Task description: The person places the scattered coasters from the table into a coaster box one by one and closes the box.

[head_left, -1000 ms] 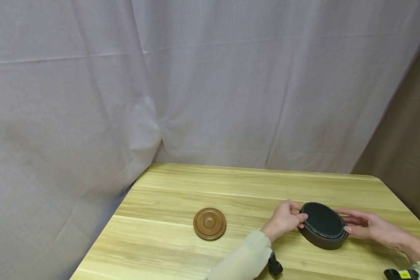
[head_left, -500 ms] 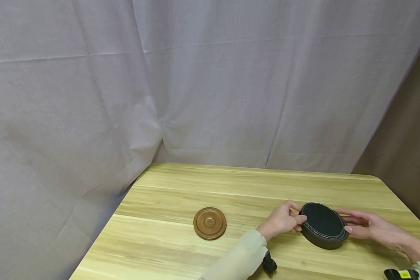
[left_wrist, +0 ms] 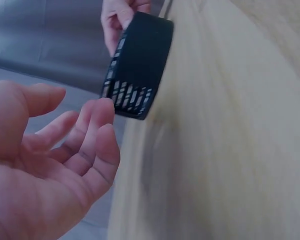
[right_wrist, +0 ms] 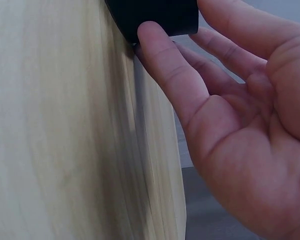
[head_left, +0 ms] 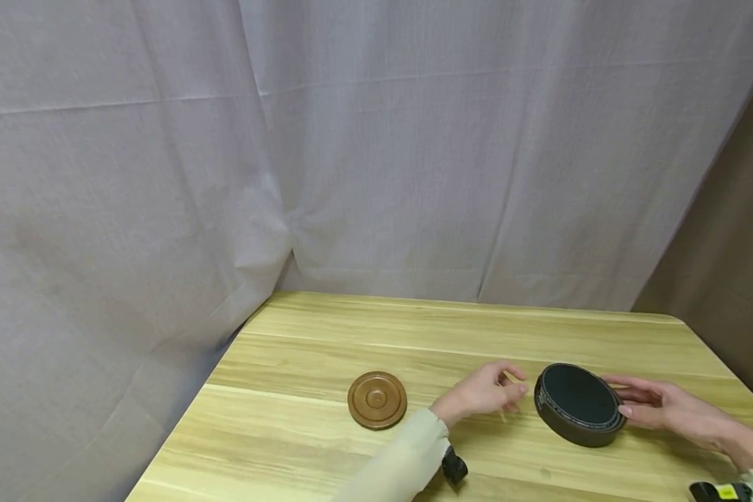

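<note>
A round black device [head_left: 579,411] with a flat dark top and slots in its side, which looks like a small electric hot plate, is on the table at the right. My right hand [head_left: 678,413] grips its right side, thumb at the top rim and fingers against the wall. In the right wrist view, the fingers touch the dark side [right_wrist: 165,15]. My left hand [head_left: 483,390] is apart from the device, just left of it, fingers loosely bent and holding nothing. The left wrist view shows the slotted side [left_wrist: 140,65] beyond the left fingertips.
A round brown disc [head_left: 377,400] with raised rings lies on the wood-grain table [head_left: 276,446], left of my left hand. A grey curtain [head_left: 383,153] hangs behind and to the left. A brown curtain [head_left: 721,244] is at the right.
My left hand has let go of the device's left rim and moved left, away from it. The right hand has kept its grip, and the device has stayed in nearly the same place.
</note>
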A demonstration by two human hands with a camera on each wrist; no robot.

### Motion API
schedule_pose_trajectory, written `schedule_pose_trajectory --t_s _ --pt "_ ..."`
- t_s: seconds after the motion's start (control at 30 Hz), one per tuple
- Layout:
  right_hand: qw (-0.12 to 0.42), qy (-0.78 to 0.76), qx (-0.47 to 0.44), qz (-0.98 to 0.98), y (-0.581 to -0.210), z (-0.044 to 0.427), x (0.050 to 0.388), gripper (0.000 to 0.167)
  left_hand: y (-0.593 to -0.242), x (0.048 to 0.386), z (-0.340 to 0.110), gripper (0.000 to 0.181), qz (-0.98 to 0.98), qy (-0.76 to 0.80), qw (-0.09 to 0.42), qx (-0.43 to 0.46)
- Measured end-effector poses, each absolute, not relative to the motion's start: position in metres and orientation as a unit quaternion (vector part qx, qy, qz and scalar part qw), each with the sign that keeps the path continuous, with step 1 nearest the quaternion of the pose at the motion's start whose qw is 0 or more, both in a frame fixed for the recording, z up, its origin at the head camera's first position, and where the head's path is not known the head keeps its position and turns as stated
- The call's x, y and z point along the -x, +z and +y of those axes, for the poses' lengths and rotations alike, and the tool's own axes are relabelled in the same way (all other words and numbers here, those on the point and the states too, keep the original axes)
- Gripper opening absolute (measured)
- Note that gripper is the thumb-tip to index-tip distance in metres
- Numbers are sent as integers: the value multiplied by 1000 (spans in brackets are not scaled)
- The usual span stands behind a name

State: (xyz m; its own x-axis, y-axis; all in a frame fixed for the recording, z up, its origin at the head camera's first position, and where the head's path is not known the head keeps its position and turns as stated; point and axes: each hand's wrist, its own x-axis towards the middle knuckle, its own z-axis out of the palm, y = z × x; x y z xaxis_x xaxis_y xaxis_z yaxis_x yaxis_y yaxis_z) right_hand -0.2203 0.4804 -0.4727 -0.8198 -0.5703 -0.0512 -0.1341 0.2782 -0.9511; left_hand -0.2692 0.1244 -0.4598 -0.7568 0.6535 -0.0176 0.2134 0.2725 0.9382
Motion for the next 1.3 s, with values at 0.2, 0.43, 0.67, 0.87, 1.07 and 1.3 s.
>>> schedule_pose_trajectory --t_s 0.2,0.43,0.67,0.87,1.07,1.3 --pt "191 -557 234 773 -472 480 220 53 -447 269 99 21 760 533 214 -305" --pt "200 -565 241 764 -472 480 221 52 -438 270 62 26 765 505 212 -339" --pt "208 -583 258 742 -472 479 222 52 -435 271 31 28 777 483 202 -349" --pt "220 -604 268 718 -474 478 223 54 -433 271 3 25 792 470 191 -340" --pt "223 -600 262 722 -472 478 224 52 -436 273 -20 26 799 463 173 -341" --pt "230 -600 259 721 -474 479 225 53 -440 273 -38 29 839 390 139 -352"
